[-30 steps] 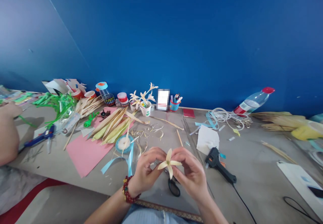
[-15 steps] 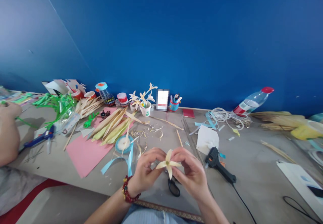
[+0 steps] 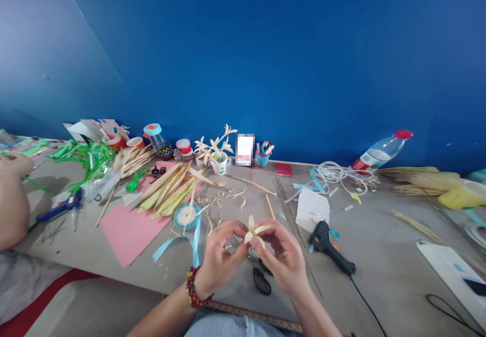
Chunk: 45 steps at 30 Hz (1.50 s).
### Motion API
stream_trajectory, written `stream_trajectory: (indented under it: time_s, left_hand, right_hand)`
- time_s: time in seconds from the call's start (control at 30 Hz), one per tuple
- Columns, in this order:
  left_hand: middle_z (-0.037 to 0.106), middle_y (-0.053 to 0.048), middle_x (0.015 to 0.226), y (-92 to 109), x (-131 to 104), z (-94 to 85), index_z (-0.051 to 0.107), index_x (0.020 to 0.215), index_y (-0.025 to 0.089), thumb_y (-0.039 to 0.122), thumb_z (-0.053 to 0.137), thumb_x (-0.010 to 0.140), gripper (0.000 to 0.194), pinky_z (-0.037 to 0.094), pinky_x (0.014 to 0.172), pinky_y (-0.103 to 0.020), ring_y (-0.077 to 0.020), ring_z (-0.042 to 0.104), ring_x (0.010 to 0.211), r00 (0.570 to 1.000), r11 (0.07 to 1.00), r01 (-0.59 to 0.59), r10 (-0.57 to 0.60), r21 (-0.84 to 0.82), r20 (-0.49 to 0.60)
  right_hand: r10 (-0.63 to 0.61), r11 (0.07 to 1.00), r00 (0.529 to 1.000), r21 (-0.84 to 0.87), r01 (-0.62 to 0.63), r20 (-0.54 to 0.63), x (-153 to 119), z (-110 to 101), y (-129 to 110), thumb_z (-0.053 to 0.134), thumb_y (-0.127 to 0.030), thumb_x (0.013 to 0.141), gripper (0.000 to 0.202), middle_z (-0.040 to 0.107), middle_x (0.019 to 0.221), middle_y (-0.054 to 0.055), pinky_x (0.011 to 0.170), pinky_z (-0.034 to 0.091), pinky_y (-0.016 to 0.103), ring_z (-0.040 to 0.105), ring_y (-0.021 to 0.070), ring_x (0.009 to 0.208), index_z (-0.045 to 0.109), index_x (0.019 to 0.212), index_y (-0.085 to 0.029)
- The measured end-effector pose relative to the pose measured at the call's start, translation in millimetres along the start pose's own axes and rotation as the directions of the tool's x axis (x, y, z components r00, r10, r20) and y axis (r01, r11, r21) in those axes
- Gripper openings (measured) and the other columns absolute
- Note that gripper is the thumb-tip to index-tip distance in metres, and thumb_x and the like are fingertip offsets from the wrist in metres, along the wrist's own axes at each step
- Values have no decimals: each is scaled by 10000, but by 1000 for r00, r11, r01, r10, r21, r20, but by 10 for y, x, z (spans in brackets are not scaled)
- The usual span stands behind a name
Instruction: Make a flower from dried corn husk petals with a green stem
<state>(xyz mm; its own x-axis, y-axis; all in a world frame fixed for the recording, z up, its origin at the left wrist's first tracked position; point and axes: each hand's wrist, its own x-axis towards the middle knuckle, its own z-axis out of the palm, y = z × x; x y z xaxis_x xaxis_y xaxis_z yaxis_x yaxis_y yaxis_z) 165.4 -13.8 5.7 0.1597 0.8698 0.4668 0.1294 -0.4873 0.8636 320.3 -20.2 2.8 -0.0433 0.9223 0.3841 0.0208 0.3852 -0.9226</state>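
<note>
A pale cream flower (image 3: 253, 233) with several narrow petals is held between my two hands, above the table near its front edge. My left hand (image 3: 225, 256), with a red bead bracelet at the wrist, pinches it from the left side. From the right, my right hand (image 3: 281, 256) grips it with thumb and fingers at its petals. Black scissor handles (image 3: 261, 281) lie beneath the hands, the rest of them hidden. Similar flowers (image 3: 214, 147) stand in a white cup (image 3: 219, 166) at the back.
A black glue gun (image 3: 332, 251) with a cable lies right of my hands. Dried husks (image 3: 167, 190), pink paper (image 3: 127, 233) and blue ribbon (image 3: 195, 240) are to the left. Another person's arm (image 3: 13, 205) is at far left; a bottle (image 3: 379, 153) leans at back right.
The flower has turned and tilted, its centre moving slightly up. My right hand has shifted a little left, and its fingers now cover more of the right petals.
</note>
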Motion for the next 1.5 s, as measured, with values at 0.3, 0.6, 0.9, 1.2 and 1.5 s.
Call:
stream_trajectory:
  time_s: [0.3, 0.6, 0.9, 1.2, 1.5]
  left_hand:
    - [680, -43, 821, -23, -15, -16, 627, 818, 180, 102, 599, 868, 97, 486, 755, -272, -167, 637, 783, 999, 998, -15, 17, -56, 36]
    - [644, -30, 762, -99, -1, -21, 693, 769, 158, 259, 705, 839, 123, 478, 717, -251, -144, 593, 733, 937, 818, 339, -337, -465, 91]
    - [544, -14, 847, -135, 50, -43, 695, 764, 166, 234, 738, 809, 92, 476, 539, -214, -106, 553, 663, 891, 560, 439, -376, -703, 256]
    - [594, -17, 806, -96, 85, -47, 717, 722, 178, 253, 773, 776, 108, 511, 572, -236, -126, 585, 679, 889, 533, 448, -352, -718, 293]
    - [670, -46, 826, -111, 30, 27, 736, 795, 163, 268, 810, 733, 142, 482, 521, -220, -133, 585, 667, 869, 495, 446, -438, -746, 230]
  right_hand:
    - [-24, 1000, 1000, -3, 24, 13, 27, -11, -45, 667, -209, 871, 36, 627, 838, 32, 635, 517, 229, 609, 147, 711, 652, 838, -214]
    - [100, 995, 995, 31, -99, -13, -98, -55, 99, 640, -294, 905, 95, 657, 852, 44, 573, 487, 216, 596, 139, 674, 672, 921, -206]
    - [281, 949, 938, 85, -303, 205, -183, -16, 96, 573, -400, 949, 261, 649, 743, 23, 492, 375, 212, 477, 92, 528, 683, 857, -183]
    - [460, 758, 855, 395, -519, 241, -188, 129, 139, 739, -475, 807, 327, 621, 588, -9, 438, 275, 192, 378, 62, 444, 607, 765, -178]
    - [266, 955, 964, 134, -266, 16, -196, 148, 102, 645, -398, 893, 271, 626, 622, 9, 446, 366, 202, 462, 94, 486, 639, 739, -175]
